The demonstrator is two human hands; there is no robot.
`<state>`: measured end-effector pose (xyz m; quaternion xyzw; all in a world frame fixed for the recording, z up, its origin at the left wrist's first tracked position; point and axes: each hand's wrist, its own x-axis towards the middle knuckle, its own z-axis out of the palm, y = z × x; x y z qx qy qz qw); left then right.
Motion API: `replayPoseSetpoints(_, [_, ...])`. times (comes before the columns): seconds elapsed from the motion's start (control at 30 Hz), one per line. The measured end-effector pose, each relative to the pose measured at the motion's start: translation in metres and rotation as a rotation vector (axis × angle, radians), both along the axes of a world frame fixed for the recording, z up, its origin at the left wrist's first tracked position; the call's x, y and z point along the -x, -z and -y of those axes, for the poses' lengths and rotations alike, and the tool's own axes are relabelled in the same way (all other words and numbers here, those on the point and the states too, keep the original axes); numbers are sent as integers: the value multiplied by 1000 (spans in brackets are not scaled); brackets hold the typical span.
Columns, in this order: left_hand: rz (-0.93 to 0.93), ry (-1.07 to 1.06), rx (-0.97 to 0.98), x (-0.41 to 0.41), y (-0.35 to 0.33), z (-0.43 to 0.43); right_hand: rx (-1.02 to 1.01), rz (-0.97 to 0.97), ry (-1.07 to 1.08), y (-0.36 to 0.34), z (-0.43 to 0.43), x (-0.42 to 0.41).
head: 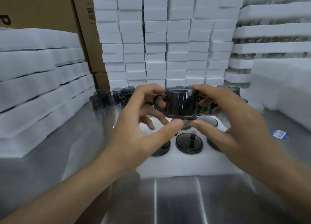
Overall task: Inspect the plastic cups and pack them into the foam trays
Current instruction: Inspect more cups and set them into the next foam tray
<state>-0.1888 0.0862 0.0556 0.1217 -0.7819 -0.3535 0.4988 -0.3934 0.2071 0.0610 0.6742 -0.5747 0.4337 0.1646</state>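
One smoky cup [182, 105] between left hand [134, 126] and right hand [235, 127]; foam tray [185, 164] beneath

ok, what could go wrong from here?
1. Left hand and right hand only pinch the cup above the tray; a slip could drop it onto the packed cups.
2. Touching its clear wall may smudge it or hide flaws.
3. Loose cups crowd behind; a reach might topple some.

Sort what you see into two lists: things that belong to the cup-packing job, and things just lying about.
Belongs to the job: the cup held by the left hand and right hand; foam tray; packed cups; loose cups behind.
Lying about: cardboard boxes; blue label.
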Motion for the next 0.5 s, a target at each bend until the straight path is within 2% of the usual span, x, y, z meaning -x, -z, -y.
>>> replayPoseSetpoints(0.07, [34, -47, 142, -4, -3, 4, 15, 51, -34, -1, 0, 2])
replayPoseSetpoints(0.2, [36, -145, 240, -2, -4, 10, -33, 54, -57, 0, 0, 2])
replayPoseSetpoints(0.37, [14, -111, 195, -2, -2, 13, -120, 118, -106, 6, 4, 3])
replayPoseSetpoints(0.5, [25, -68, 190, -2, -2, 12, -166, 66, -104, 10, 5, 7])
